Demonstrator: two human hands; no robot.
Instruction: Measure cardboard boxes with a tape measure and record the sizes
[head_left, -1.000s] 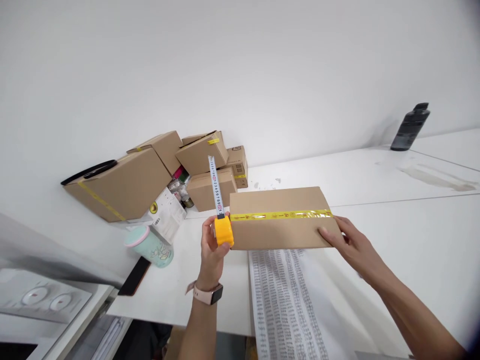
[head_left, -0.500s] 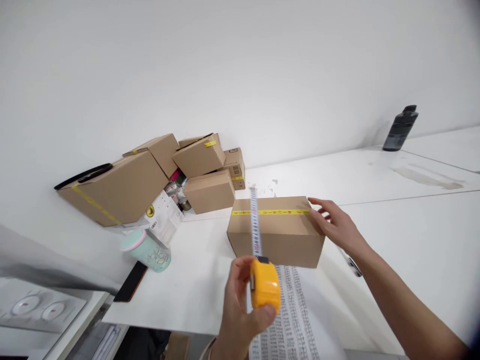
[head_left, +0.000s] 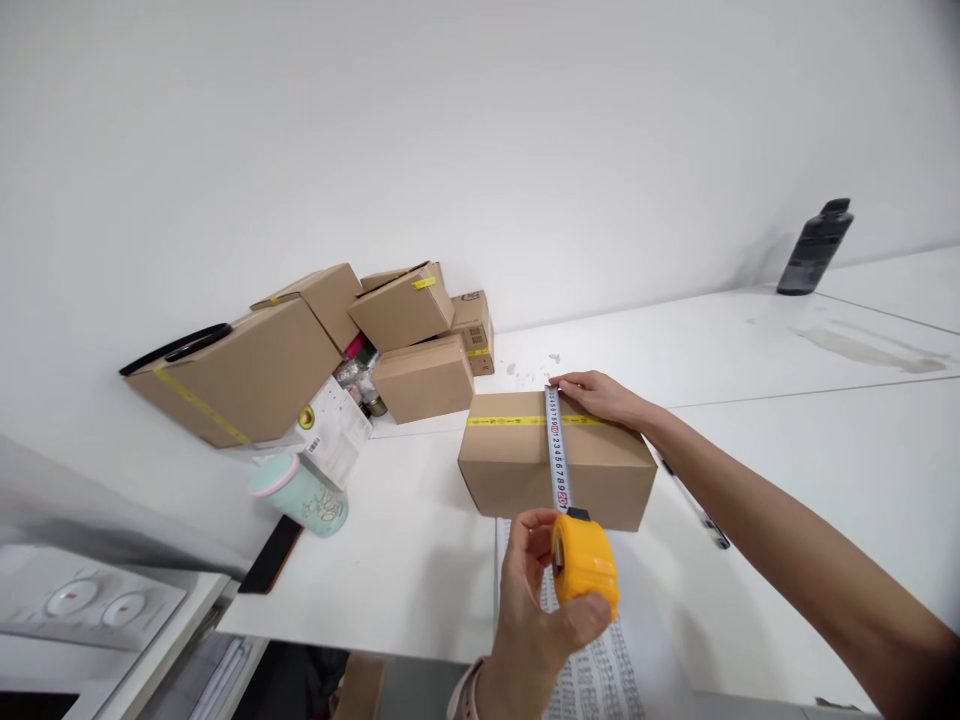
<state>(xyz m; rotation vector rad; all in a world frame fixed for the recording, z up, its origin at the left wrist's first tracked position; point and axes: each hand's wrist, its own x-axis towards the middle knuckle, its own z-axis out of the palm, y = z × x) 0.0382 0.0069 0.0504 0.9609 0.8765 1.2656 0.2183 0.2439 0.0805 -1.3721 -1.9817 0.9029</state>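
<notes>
A yellow tape measure (head_left: 585, 567) is gripped in my left hand (head_left: 536, 610), just in front of a taped cardboard box (head_left: 510, 480). Its extended blade (head_left: 557, 450) runs away from me across the box top, crossing the yellow tape strip at right angles. At the far edge of the box, my right hand (head_left: 600, 395) has its fingertips on the blade's end, with the palm over the box top. The thumb there is mostly hidden. Printed sheets (head_left: 596, 665) lie partly under the box and behind my left hand.
Several cardboard boxes (head_left: 424, 380) are stacked at the left by the wall. A mint cup (head_left: 307, 497) stands near a black flat object (head_left: 271, 555). A pen (head_left: 697, 508) lies right of the box, under my right forearm. A dark bottle (head_left: 814, 250) stands at the back right.
My right hand has moved left from the box's right end to the blade's end at the far edge. The tape measure has shifted right, and its blade now lies across the box top.
</notes>
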